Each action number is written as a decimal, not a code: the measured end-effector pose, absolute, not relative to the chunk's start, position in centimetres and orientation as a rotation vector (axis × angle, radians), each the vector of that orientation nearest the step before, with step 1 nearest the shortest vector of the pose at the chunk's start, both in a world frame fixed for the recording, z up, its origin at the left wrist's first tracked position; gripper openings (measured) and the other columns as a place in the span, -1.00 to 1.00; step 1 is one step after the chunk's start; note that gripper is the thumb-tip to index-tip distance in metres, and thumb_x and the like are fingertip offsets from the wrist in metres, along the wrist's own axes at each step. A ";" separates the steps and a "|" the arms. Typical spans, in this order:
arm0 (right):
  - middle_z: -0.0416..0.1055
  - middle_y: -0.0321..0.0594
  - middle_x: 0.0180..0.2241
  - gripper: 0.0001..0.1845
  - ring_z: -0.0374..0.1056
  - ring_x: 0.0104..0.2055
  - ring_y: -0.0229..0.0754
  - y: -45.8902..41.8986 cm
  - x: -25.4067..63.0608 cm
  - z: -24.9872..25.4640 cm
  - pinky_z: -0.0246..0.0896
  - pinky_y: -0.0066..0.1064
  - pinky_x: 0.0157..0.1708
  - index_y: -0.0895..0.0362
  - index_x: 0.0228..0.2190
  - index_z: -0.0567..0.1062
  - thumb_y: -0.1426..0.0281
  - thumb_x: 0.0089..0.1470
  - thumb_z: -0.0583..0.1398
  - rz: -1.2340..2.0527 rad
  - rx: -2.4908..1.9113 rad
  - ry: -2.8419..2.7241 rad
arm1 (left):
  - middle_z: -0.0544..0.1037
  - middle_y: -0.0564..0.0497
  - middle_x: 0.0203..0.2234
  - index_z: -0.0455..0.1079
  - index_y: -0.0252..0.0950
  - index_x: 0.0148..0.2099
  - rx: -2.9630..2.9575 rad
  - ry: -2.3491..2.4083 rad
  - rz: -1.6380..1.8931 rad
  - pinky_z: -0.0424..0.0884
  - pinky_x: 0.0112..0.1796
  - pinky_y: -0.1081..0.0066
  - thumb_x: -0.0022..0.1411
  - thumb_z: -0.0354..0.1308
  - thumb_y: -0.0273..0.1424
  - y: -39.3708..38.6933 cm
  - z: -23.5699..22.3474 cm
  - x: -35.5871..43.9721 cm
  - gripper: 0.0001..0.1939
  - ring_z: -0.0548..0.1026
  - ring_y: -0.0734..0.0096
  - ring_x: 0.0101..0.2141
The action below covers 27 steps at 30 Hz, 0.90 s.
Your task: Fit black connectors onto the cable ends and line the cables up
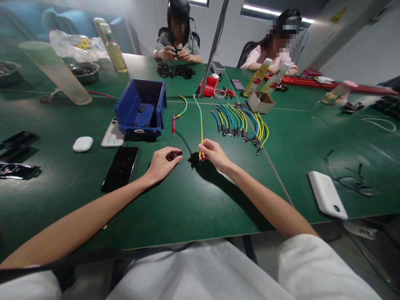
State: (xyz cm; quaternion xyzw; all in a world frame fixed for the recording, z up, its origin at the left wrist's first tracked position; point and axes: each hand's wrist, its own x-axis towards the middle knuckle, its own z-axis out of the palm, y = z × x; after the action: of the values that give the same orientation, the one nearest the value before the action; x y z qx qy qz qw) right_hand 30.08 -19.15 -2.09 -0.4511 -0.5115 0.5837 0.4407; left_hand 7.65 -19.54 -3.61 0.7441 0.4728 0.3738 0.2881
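My right hand (213,154) pinches a yellow-green wire (201,121) close to its near end, where a small metal tip shows below the fingers. The wire rises away from me to a pale far end. To its left, my left hand (164,162) rests low over the table, thumb and fingers curled around a small black piece (173,155). Beyond that hand lie a short yellow-green wire (184,107) and a red stick-like piece (173,126). A row of yellow, green and blue wires (239,118) with dark sleeved ends lies right of my right hand.
A blue bin (137,131) with a few black pieces stands left of centre, near two phones (120,168) and a white earbud case (83,144). A small box (261,103), bottles (114,52) and a slanting pole (214,46) stand farther back. Two people sit opposite.
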 end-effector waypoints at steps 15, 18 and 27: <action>0.38 -0.41 -0.47 -0.69 0.43 -0.47 -0.29 -20.5 29.5 -4.3 0.38 -0.37 -0.38 0.06 -0.34 0.30 0.17 0.04 0.28 1.227 -1.164 -1.162 | 0.59 0.00 -0.32 0.52 -0.28 -0.14 2.017 1.247 0.936 0.44 -0.27 0.40 0.19 0.24 -0.36 -19.4 -3.5 7.5 -0.82 0.52 0.40 -0.34; 0.42 -0.38 -0.47 -0.69 0.44 -0.47 -0.27 -20.7 29.5 -4.5 0.38 -0.36 -0.36 0.07 -0.32 0.31 0.18 0.04 0.28 1.185 -1.194 -1.144 | 0.58 0.00 -0.33 0.52 -0.28 -0.15 2.017 1.230 0.932 0.43 -0.28 0.41 0.20 0.23 -0.38 -19.3 -3.4 7.6 -0.84 0.51 0.41 -0.33; 0.45 -0.36 -0.51 -0.73 0.45 -0.47 -0.25 -20.6 29.4 -4.2 0.40 -0.34 -0.35 0.05 -0.36 0.34 0.21 0.02 0.30 1.184 -1.201 -1.102 | 0.59 -0.01 -0.30 0.53 -0.27 -0.20 2.014 1.207 0.924 0.42 -0.29 0.42 0.21 0.22 -0.40 -19.3 -3.0 7.7 -0.89 0.52 0.39 -0.31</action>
State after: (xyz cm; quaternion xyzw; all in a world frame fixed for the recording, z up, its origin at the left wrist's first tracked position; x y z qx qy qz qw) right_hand 29.40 -20.63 -4.16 -0.5040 -0.4623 0.4969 0.5342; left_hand 7.72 -19.26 -3.02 0.7604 0.4557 0.3488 0.3041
